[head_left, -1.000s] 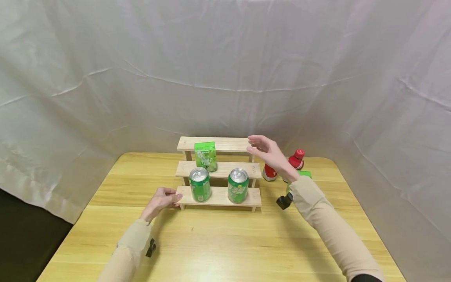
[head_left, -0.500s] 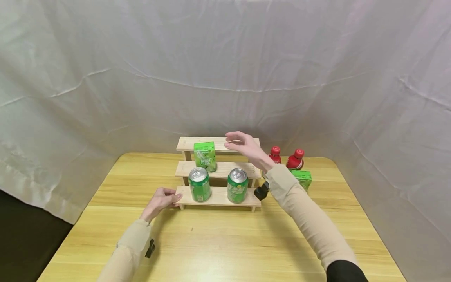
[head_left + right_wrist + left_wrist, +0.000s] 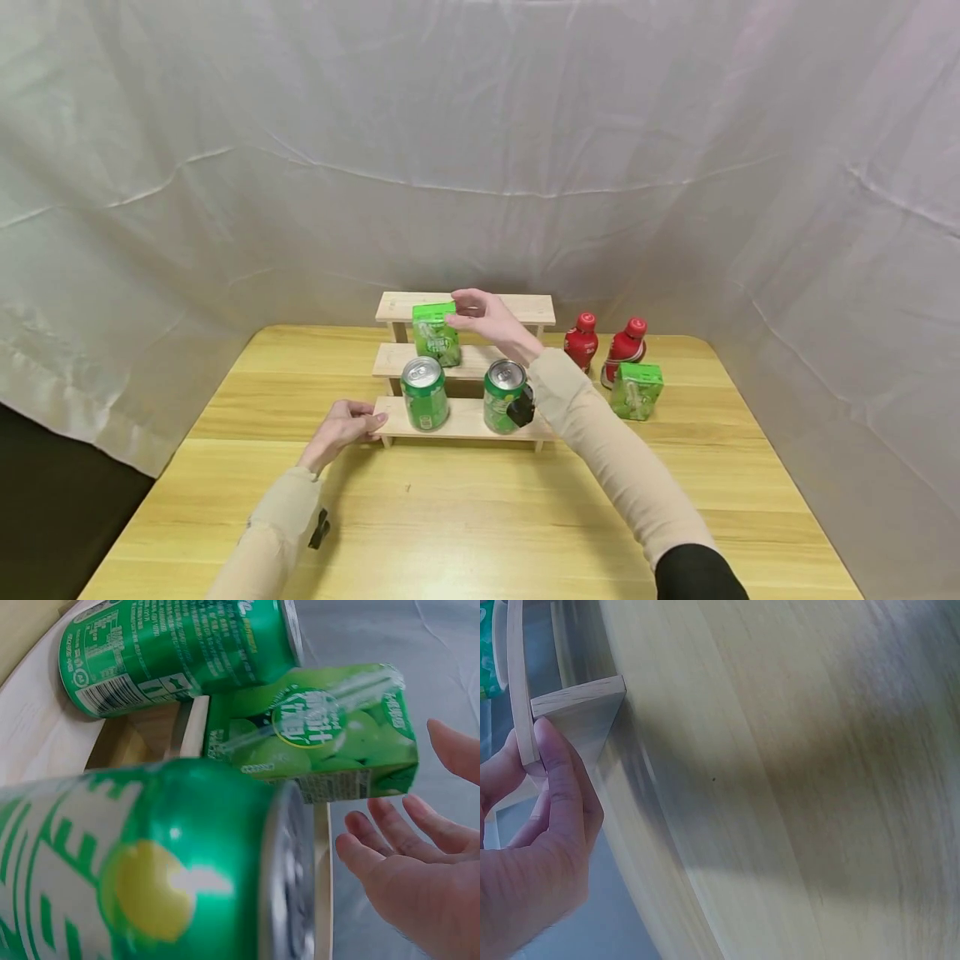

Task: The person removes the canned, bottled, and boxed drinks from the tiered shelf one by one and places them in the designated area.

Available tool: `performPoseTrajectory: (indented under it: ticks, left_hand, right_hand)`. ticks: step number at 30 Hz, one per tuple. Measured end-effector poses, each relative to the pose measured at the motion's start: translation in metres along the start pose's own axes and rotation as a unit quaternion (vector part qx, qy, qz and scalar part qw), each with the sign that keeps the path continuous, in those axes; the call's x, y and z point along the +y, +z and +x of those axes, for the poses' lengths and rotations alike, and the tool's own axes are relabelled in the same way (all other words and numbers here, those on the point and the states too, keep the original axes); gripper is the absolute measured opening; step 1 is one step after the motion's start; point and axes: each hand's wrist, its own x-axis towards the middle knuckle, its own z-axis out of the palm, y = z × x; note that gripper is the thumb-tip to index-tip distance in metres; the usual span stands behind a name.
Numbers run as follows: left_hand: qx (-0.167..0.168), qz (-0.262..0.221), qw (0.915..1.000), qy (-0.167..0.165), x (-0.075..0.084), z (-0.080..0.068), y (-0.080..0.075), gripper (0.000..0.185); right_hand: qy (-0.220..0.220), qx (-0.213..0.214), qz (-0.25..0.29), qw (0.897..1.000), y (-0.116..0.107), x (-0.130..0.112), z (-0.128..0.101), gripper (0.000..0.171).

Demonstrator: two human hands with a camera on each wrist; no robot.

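A three-tier wooden shelf [image 3: 465,361] stands mid-table. A green juice carton [image 3: 436,333] sits on its middle tier, and two green cans [image 3: 425,392] [image 3: 505,393] stand on the bottom tier. My right hand [image 3: 462,312] hovers with spread fingers at the carton's top right corner. In the right wrist view the fingers [image 3: 375,859] are straight and just clear of the carton [image 3: 315,731]. My left hand [image 3: 370,422] holds the left end of the bottom tier. In the left wrist view its thumb [image 3: 555,769] and fingers pinch the board's end [image 3: 521,690].
Two red bottles [image 3: 582,340] [image 3: 625,345] and a second green carton [image 3: 636,390] stand on the wooden table [image 3: 480,517] right of the shelf. A white cloth backdrop [image 3: 480,150] closes off the back and sides. The top tier [image 3: 525,307] carries nothing.
My right hand has swept left from beside the red bottles, past the shelf's top tier, to the carton on the middle tier. The left hand has stayed at the shelf's end.
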Motion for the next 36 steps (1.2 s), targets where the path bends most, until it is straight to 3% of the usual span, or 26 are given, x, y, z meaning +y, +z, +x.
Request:
performPoseTrajectory:
  ticks: [9,16,22,36]
  left_hand:
    - [-0.001,-0.004,1.0,0.001,-0.001,-0.001,-0.001,0.053]
    - [0.001,-0.001,1.0,-0.001,0.0,-0.002,-0.002,0.055]
    - [-0.001,0.007,1.0,0.001,-0.001,0.0,-0.002,0.051]
    - [-0.002,-0.006,1.0,0.008,-0.004,0.003,-0.002,0.049]
  right_hand:
    - [0.013,-0.01,-0.036,0.999,0.011,-0.002,0.002,0.05]
    - [-0.022,-0.019,-0.036,0.999,0.015,0.003,0.004,0.039]
    - [-0.06,-0.002,-0.047,0.997,0.016,0.005,0.004,0.03]
    - [-0.042,0.05,-0.023,0.998,0.009,0.001,-0.013,0.034]
